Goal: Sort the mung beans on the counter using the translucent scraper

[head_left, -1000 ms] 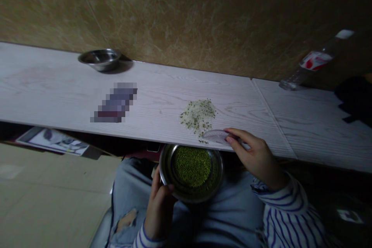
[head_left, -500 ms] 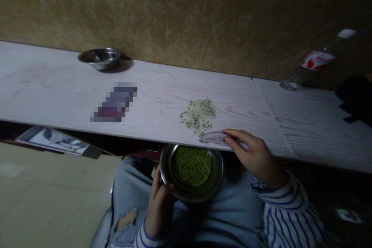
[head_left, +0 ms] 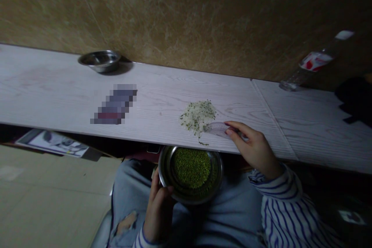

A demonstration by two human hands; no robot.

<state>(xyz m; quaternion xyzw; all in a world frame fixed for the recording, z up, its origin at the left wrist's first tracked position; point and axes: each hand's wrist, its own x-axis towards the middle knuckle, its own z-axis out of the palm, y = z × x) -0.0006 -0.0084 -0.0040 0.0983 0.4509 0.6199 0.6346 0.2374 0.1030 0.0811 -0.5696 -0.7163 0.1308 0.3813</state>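
Observation:
My left hand grips the left rim of a steel bowl, which sits on my lap below the table edge. Green mung beans cover the bowl's bottom. Between thumb and fingers, my right hand pinches a clear plastic protractor. Its far end touches the near right side of a pile of white rice-like grains mixed with green beans. A few beans lie in a short line at the table's front edge, just above the bowl.
The white wood-grain table runs along a brown wall. Another steel bowl stands at the back left, with a pixelated flat object in front of it. A plastic bottle and a dark object are at the right. Papers lie on a shelf below.
My right hand has moved the protractor up and slightly right, away from the table's front edge to the pile's side. My left hand stays on the bowl.

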